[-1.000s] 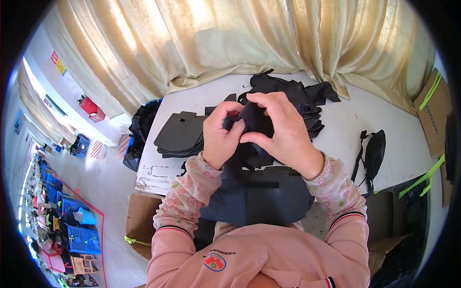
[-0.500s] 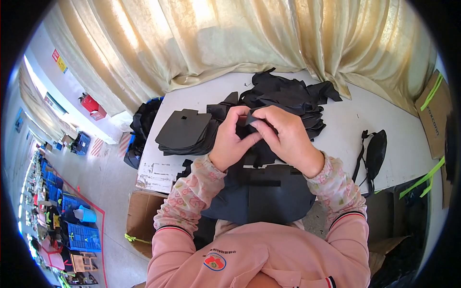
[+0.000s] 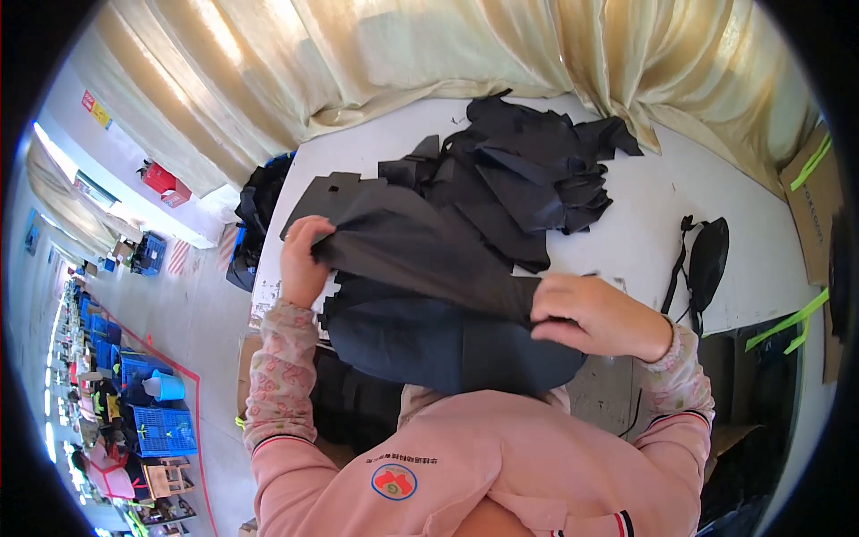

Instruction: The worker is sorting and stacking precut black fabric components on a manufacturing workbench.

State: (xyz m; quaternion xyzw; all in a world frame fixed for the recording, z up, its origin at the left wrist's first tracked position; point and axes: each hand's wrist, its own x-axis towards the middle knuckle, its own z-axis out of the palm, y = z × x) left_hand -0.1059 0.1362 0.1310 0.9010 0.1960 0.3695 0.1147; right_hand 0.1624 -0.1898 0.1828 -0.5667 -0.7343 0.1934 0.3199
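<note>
Your left hand (image 3: 306,264) and right hand (image 3: 601,318), close together half a second ago over the middle of the table (image 3: 640,224), now stand well apart. The black fabric piece (image 3: 420,251), earlier bunched between your fingers, is spread at a slant between them, above the near part of the table. Your left fingers are closed on its upper-left end, your right fingers on its lower-right end.

The stack of dark panels (image 3: 309,197), largely exposed before, is now partly covered by the fabric. The heap of black fabric (image 3: 528,161) behind shows more fully. The black strapped pouch (image 3: 707,259) remains at the table's right side.
</note>
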